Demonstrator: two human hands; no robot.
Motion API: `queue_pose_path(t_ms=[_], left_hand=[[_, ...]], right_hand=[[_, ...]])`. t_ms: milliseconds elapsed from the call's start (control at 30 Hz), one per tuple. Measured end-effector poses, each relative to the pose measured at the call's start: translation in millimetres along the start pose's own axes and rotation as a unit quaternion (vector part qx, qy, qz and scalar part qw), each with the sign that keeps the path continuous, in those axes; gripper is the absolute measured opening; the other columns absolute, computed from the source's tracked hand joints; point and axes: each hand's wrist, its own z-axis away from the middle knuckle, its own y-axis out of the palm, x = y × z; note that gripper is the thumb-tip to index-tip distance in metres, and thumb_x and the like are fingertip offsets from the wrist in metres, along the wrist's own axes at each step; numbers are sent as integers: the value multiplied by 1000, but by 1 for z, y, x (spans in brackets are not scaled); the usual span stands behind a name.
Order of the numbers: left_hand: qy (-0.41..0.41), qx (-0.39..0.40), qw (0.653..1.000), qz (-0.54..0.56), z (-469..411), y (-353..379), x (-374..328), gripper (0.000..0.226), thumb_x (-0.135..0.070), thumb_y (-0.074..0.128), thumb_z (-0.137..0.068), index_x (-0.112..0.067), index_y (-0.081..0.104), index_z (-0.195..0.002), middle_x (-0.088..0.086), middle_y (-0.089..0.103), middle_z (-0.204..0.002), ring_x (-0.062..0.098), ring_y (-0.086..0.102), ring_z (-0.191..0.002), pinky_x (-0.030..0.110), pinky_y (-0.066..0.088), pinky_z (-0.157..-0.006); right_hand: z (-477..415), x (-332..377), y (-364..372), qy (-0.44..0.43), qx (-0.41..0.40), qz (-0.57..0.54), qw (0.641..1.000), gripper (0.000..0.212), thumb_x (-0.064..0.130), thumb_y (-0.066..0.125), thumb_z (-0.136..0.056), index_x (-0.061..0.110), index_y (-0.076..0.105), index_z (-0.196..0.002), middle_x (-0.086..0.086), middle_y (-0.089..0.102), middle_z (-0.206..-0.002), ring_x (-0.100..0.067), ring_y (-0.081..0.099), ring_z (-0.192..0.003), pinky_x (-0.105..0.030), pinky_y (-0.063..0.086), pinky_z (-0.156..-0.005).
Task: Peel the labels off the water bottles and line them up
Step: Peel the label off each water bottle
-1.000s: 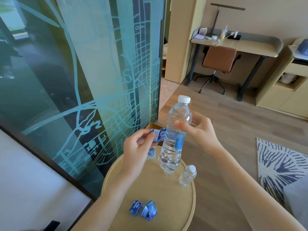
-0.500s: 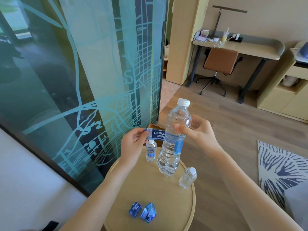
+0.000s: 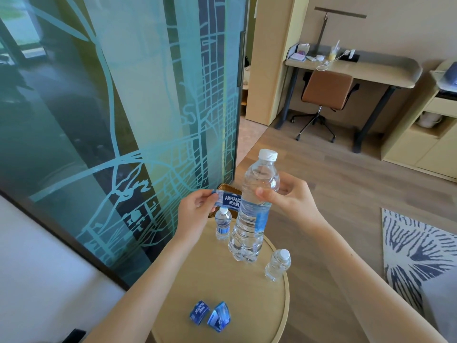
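Above the round wooden table [image 3: 249, 308], large water bottle [image 3: 252, 219] held tilted, base just clear of the top. Right hand [image 3: 289, 201] wraps its shoulder, thumb in front. Left hand [image 3: 195, 211] pinches the free end of the blue label [image 3: 228, 200], pulled out sideways, other end on the bottle.

Handling, as judged: bottle looks full, so fairly heavy; thin ribbed plastic will dent if squeezed. Firmest hold is the shoulder or neck. Label is thin film, light, likely to tear; pull low and steady near the glue seam.

Small labelled bottle [image 3: 223, 224] and small bare bottle [image 3: 277, 264] stand on the table. Two peeled labels [image 3: 210, 316] lie at the near edge.
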Motion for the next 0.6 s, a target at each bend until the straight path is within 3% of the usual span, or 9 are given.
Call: queue_pose_path(t_ms=[133,233,367,467,533,600], left_hand=[[-15,5,1000,1,-3,4,2,20,-11,68,-95,-28,71,-86,-12,76,-76,1,71,-69,14,56,-64],[-11,21,999,-25,-4,9,6,22,-10,68,-95,-29,71,-83,-9,75,-78,7,70,-72,26,60,-73],[-28,27,999,-37,-5,14,9,25,-10,70,-93,-31,71,-79,-12,74,-74,8,69,-72,40,58,-82],[-51,31,998,-17,-4,10,9,17,-11,69,-94,-26,72,-87,-4,75,-84,10,70,-75,38,59,-83],[-63,25,998,-7,-2,4,7,8,-11,71,-93,-17,72,-97,1,74,-93,16,70,-87,35,58,-85],[-48,8,998,-31,3,-2,0,16,-13,73,-91,-14,69,-106,-1,73,-100,8,68,-91,25,54,-82]], right_hand=[[1,6,4,-1,8,-24,1000,25,30,81,-78,20,75,-100,8,80,-95,-2,74,-89,-11,53,-72],[2,9,6,2,13,-38,999,30,37,78,-75,20,76,-100,6,80,-96,-5,75,-90,-13,54,-74],[3,12,8,3,22,-46,999,24,32,79,-78,21,75,-99,8,80,-95,-3,74,-89,-12,54,-73],[3,10,7,3,19,-32,999,17,21,78,-82,19,75,-99,10,80,-94,-2,74,-89,-11,53,-72],[4,8,5,5,11,-28,1000,18,21,77,-82,18,75,-99,8,80,-95,-3,74,-89,-11,53,-72],[4,7,3,9,4,-25,1000,17,22,77,-82,17,75,-98,8,80,-93,-2,74,-87,-11,52,-71]])
